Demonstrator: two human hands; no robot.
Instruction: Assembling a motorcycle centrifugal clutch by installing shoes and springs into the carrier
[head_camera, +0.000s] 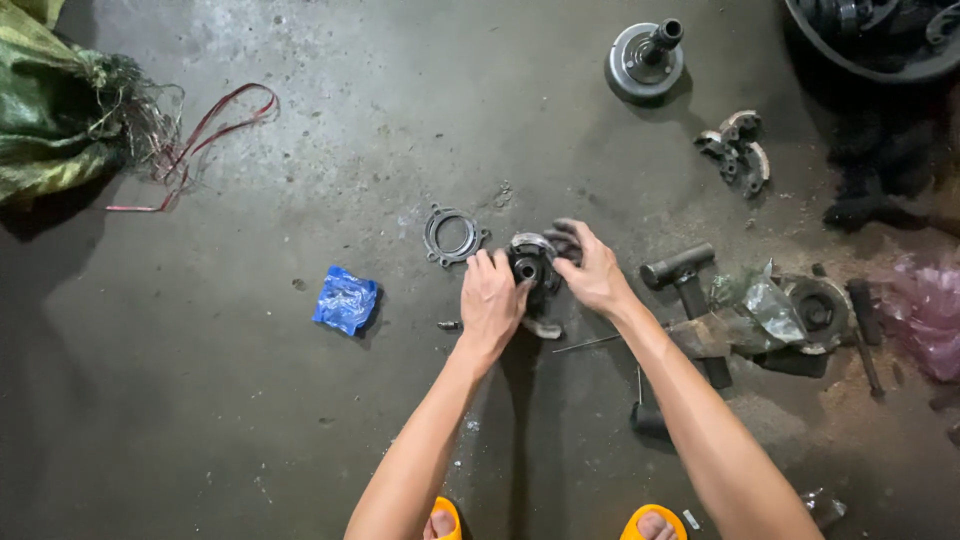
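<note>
Both my hands are on a dark round metal machine part (530, 265) with curved shoe-like segments, resting on the concrete floor. My left hand (490, 300) grips its left side from above, fingers curled over the rim. My right hand (590, 268) holds its right side, fingers wrapped around the edge. A flat ring-shaped gasket (453, 236) lies just left of the part. A small bolt (449, 325) lies by my left wrist.
A crumpled blue plastic bag (346, 299) lies to the left. A drum with a shaft (647, 58) and a set of curved shoes (735, 150) sit farther back. Hammer-like tools (683, 272), another round part (815, 310) and pink plastic (925, 310) lie right. A green sack (50, 110) sits far left.
</note>
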